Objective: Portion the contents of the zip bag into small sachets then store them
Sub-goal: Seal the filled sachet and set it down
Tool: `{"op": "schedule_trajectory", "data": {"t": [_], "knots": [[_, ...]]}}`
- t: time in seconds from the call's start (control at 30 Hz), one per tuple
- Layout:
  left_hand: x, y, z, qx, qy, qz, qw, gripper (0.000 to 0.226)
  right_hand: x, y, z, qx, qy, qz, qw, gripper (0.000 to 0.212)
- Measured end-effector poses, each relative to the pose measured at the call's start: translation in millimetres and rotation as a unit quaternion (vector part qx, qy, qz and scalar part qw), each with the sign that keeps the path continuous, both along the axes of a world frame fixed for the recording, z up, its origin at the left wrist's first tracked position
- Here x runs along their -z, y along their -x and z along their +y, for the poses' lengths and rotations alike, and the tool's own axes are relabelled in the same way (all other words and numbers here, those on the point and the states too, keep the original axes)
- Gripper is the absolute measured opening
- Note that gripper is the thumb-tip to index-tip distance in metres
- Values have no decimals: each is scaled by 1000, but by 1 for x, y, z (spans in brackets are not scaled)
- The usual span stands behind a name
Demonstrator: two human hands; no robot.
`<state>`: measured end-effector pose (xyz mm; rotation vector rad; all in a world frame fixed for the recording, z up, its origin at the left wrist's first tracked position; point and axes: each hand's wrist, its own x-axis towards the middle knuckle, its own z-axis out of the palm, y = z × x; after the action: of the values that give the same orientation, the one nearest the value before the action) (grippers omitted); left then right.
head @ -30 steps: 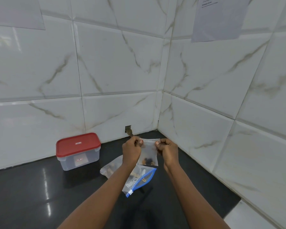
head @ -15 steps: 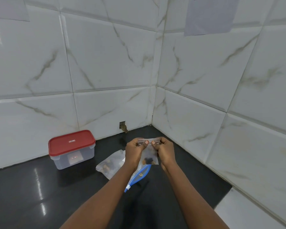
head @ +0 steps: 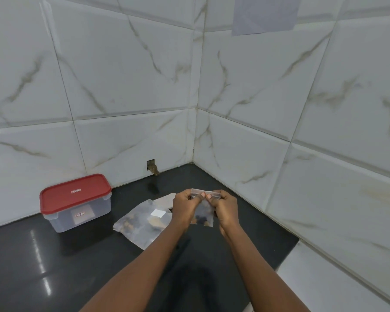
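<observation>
Left hand (head: 185,206) and right hand (head: 225,207) pinching sachet (head: 204,213) top, zip bag (head: 142,224) mid-worktop (head: 88,266), red-lidded box (head: 77,201) near back edge

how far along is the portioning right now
Done: one small sachet has dark pieces at its bottom. In hand: left hand and right hand pinch its top strip, seemingly sealing it. Left: the zip bag on the countertop holds more contents, and the red-lidded container is closed, so storing remains.
</observation>
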<state>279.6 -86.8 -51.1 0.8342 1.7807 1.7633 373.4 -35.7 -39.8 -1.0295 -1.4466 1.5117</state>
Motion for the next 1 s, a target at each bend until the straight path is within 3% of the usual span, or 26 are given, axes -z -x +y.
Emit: {"op": "schedule_trajectory", "data": {"t": [0.2,0.43,0.63,0.8,0.87,1.0], "knots": [[-2,-12,35,0,31,70,997,5,6,-8,34,5,-8,-3,1000,30],[17,-8,70,53,58,25,997,17,21,-21,75,24,84,7,996,15],[39,2,94,23,117,1,993,4,49,-22,106,-8,140,-31,990,12],[57,8,107,91,149,-44,984,3,64,-12,119,-24,128,-78,988,16],[63,9,113,89,168,-19,982,3,73,-6,123,-19,130,-99,986,20],[68,4,118,87,244,121,958,18,90,8,125,1,111,-155,982,29]]}}
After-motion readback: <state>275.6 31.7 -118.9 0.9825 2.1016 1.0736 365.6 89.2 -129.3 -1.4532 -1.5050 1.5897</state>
